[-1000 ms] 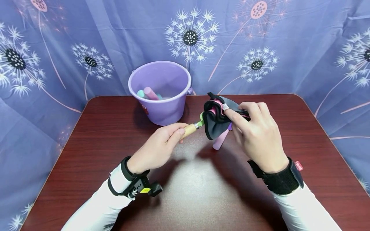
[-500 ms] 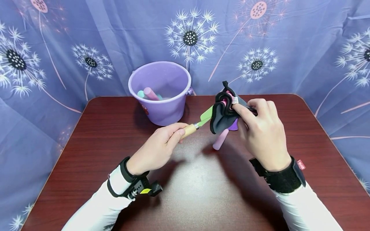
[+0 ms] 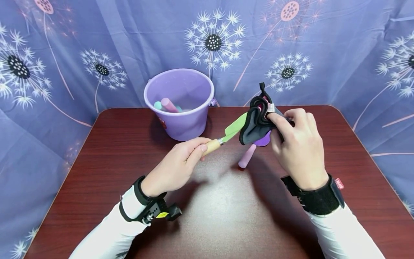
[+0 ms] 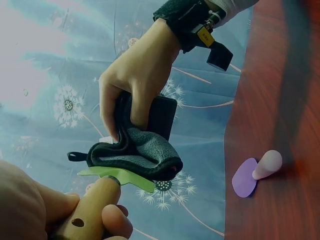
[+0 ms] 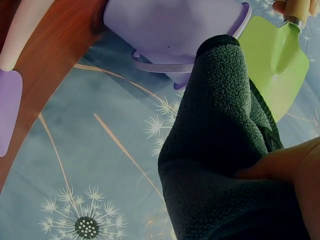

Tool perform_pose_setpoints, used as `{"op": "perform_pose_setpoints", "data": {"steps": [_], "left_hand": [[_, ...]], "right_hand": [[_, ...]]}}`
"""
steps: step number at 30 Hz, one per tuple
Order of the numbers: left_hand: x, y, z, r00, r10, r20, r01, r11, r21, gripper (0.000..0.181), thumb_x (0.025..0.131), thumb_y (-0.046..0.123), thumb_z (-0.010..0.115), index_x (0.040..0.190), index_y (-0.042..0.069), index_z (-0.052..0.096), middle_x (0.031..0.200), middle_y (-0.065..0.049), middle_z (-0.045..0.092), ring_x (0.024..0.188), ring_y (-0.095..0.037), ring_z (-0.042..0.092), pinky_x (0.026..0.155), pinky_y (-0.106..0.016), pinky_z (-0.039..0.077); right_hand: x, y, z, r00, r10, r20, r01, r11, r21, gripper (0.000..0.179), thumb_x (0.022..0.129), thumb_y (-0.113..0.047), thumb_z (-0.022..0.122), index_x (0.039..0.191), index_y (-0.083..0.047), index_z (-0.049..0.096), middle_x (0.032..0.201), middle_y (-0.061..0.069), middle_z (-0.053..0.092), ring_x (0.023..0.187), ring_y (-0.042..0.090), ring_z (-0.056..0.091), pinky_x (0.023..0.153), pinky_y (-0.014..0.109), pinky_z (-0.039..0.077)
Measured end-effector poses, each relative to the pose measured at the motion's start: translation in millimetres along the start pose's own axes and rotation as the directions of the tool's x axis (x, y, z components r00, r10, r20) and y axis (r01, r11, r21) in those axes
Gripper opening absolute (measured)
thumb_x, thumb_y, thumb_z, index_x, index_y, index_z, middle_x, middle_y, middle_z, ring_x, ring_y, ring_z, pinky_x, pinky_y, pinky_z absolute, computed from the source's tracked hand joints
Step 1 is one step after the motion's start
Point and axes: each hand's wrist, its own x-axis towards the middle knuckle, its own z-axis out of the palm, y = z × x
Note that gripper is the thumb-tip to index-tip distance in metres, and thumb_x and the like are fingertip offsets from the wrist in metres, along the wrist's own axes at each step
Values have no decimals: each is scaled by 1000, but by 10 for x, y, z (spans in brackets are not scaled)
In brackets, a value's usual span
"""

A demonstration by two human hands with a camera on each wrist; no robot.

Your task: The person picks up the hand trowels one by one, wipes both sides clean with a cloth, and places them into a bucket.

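Observation:
My left hand (image 3: 178, 165) grips the wooden handle of a small garden trowel (image 3: 235, 126), its green blade pointing up and right. A bunched grey cloth (image 3: 253, 130) with black edging, a hanging loop and a white tag is pinched in my right hand (image 3: 299, 147). In the head view the cloth's left edge overlaps the tip of the blade. The right wrist view shows the cloth (image 5: 215, 115) beside the green blade (image 5: 275, 65). Below the cloth, a purple tool with a pink handle (image 3: 247, 156) lies on the table, partly covered in the head view.
A purple bucket (image 3: 191, 126) stands at the back left of the brown table (image 3: 123, 162), with pink and mint handle ends (image 3: 169, 105) inside. A blue curtain (image 3: 136, 36) with a dandelion print hangs behind the table.
My right hand has drawn the cloth up and to the right, uncovering more of the green blade and the purple tool. My left hand has stayed nearly still with the trowel.

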Motion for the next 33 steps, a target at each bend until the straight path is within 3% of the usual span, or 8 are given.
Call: {"op": "perform_pose_setpoints", "data": {"steps": [5,16,25,33], "left_hand": [[1,-8,3,1000,-2,-3,2,1000,-14,27,108,24,42,123,21,65,86,2,57,76,-9,51,71,-29,43],[14,-28,12,1000,-15,4,16,999,-34,29,109,23,39,118,14,65,83,2,54,69,-11,47,68,-29,41],[23,-58,-3,999,-43,11,44,992,-116,30,110,29,38,116,17,64,82,0,53,69,-13,47,63,-30,39],[27,-6,-33,998,-59,35,64,987,-146,30,106,38,46,126,26,65,97,4,57,94,-11,52,82,-34,42]], "right_hand": [[-2,-26,-3,999,-32,4,32,999,0,30,89,-7,54,112,-9,72,100,21,55,85,41,48,65,53,44],[-5,-173,-8,984,-178,27,175,981,85,30,90,-3,53,112,-8,72,98,19,55,81,38,46,59,46,45],[12,-266,17,961,-275,-4,274,955,115,27,91,-2,53,109,-7,72,96,20,56,76,38,46,55,44,42],[22,-294,30,946,-322,-21,322,938,130,25,92,-1,54,108,-6,72,97,21,57,77,40,47,58,46,43]]}}
